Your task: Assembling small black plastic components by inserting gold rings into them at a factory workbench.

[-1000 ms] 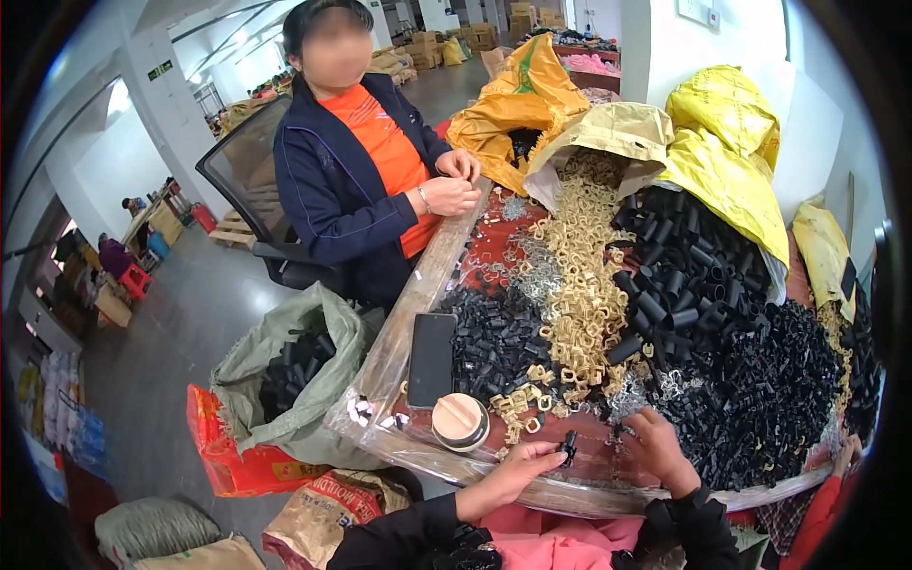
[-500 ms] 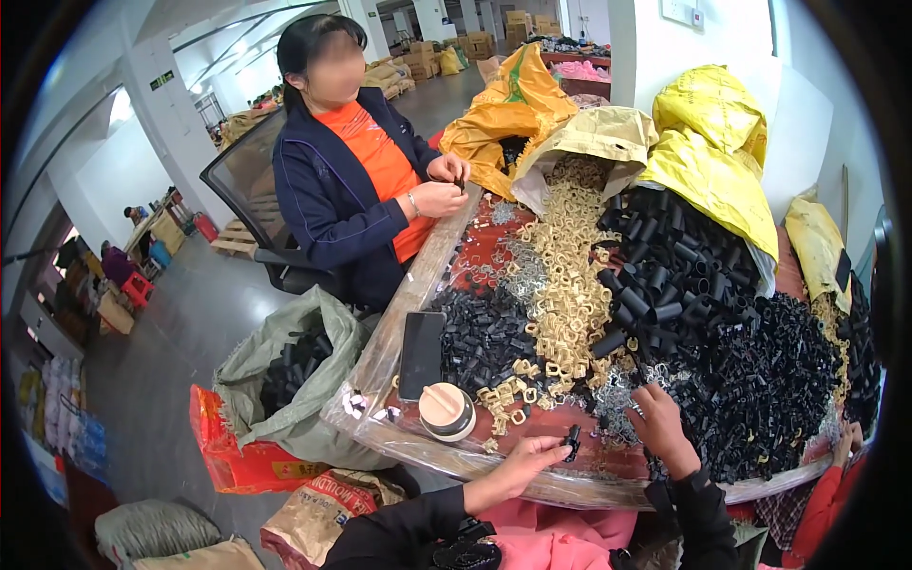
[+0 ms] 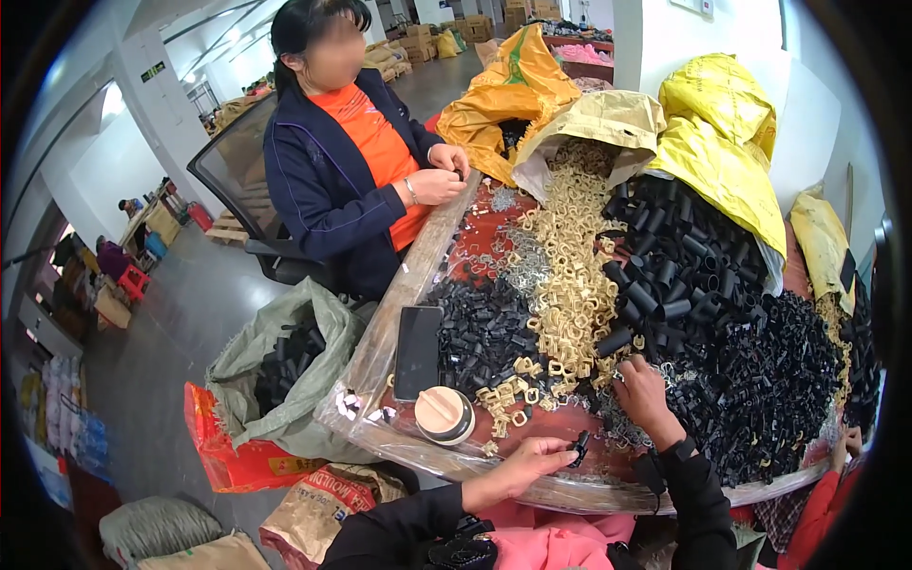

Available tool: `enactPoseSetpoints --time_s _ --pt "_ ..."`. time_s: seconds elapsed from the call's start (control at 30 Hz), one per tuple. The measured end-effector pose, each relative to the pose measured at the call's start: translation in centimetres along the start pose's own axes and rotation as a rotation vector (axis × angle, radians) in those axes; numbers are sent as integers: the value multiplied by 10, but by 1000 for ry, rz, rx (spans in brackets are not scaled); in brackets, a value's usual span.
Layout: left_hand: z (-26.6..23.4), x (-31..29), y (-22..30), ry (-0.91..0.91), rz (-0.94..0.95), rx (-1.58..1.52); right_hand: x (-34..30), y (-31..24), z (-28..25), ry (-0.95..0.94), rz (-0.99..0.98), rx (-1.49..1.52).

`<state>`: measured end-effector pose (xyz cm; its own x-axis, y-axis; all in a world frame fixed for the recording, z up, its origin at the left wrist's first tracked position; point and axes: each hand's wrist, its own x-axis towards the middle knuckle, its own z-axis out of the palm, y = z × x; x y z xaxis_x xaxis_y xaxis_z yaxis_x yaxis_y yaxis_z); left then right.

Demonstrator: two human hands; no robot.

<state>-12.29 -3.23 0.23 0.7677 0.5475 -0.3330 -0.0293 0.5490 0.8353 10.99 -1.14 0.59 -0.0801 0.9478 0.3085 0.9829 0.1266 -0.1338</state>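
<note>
The bare left hand (image 3: pixel 538 463) is held low, pointed rightward, thumb and fingertips pinched; the bare right hand (image 3: pixel 644 393) is stretched farther forward, fingers bent. Both black-sleeved forearms (image 3: pixel 408 522) are angled inward.

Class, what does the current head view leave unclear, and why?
All in the head view:
Right hand: whether it holds anything, screened by the hand itself.
Small black part: its gripped end, covered by the left hand.
Red sleeve: its wearer, cut off by the picture's edge.
Orange sack: most contents, hidden by its folds.
</note>
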Motion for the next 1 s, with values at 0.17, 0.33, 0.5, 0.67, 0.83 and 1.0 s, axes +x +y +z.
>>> enactPoseSetpoints --time_s 0.17,0.33,0.5,0.67,0.83,1.0 --pt "0 -1 1 42 72 -7 11 -11 -3 104 43 135" --pt "7 -3 11 107 80 -13 8 0 12 -19 61 114" --pt "12 1 5 142 161 -18 1 8 14 119 2 131" --pt "20 -7 5 147 154 -81 2 7 24 193 96 173" --pt "40 -14 2 35 159 -79 8 0 32 -13 92 39" --pt "49 -21 20 72 63 -58 4 3 41 40 108 59"
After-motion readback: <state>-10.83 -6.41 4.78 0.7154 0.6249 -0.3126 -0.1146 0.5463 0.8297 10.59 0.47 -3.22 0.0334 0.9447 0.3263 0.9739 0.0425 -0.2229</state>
